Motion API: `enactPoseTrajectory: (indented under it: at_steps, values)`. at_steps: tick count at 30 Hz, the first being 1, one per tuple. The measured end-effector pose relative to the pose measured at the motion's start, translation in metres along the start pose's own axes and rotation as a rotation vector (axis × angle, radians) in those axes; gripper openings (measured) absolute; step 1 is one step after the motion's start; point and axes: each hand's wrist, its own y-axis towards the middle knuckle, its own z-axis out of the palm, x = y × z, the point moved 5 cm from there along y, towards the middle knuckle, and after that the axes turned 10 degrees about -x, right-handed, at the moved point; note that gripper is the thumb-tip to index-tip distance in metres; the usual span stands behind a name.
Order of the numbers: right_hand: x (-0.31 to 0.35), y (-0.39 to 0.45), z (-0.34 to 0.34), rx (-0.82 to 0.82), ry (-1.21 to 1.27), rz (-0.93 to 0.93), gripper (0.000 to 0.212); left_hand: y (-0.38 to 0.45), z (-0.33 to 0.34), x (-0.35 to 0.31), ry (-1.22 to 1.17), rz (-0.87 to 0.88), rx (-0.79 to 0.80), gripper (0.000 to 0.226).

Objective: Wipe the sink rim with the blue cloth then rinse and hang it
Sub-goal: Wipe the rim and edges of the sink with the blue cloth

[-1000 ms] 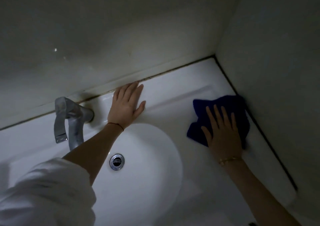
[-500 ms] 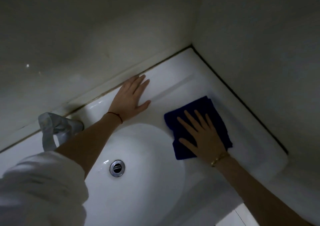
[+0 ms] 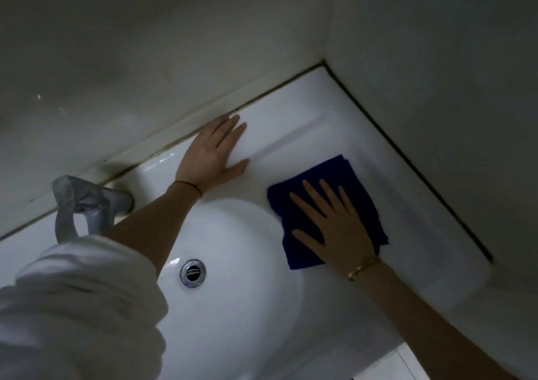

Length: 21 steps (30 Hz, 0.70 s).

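R. hand (image 3: 339, 228) – fingers straight, pressing blue cloth (image 3: 361, 193) flat on sink rim (image 3: 305, 135). L. hand (image 3: 212, 152) – flat, holds nothing, resting on back rim.

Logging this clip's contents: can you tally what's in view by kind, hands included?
Hands: 2, left hand flat on the sink rim, right hand flat on the cloth
Cloth: 1, blue
Sink: 1, white
Tap: 1
Drain: 1
Bracelet: 1, gold
Wrist string: 1, red
Total: 8
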Motion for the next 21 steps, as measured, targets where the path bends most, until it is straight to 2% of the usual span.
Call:
enactPoseTrajectory:
  at_steps: [4, 7, 11, 15, 17, 21]
  values:
    - [-0.030, 0.032, -0.008, -0.014, -0.046, 0.108, 0.067, 0.001, -0.002, -0.001, 0.010, 0.018, -0.041, 0.064]
    - [-0.013, 0.068, 0.001, -0.010, -0.102, 0.171, 0.072, 0.000, -0.002, -0.001, 0.019, 0.012, -0.035, 0.064]
    - [0.025, 0.050, 0.013, -0.007, -0.024, 0.007, 0.069, 0.001, -0.002, -0.001, 0.006, 0.005, -0.046, 0.064]
    - [0.013, 0.017, 0.006, -0.019, 0.056, -0.094, 0.059, 0.000, -0.006, -0.002, -0.007, 0.012, -0.077, 0.062]
    - [-0.004, 0.024, 0.001, -0.033, 0.033, -0.042, 0.058, 0.000, -0.006, -0.002, -0.003, 0.004, -0.080, 0.061]
    - [-0.018, 0.067, -0.002, -0.058, -0.070, 0.183, 0.067, 0.000, -0.006, -0.003, 0.002, 0.000, -0.083, 0.062]
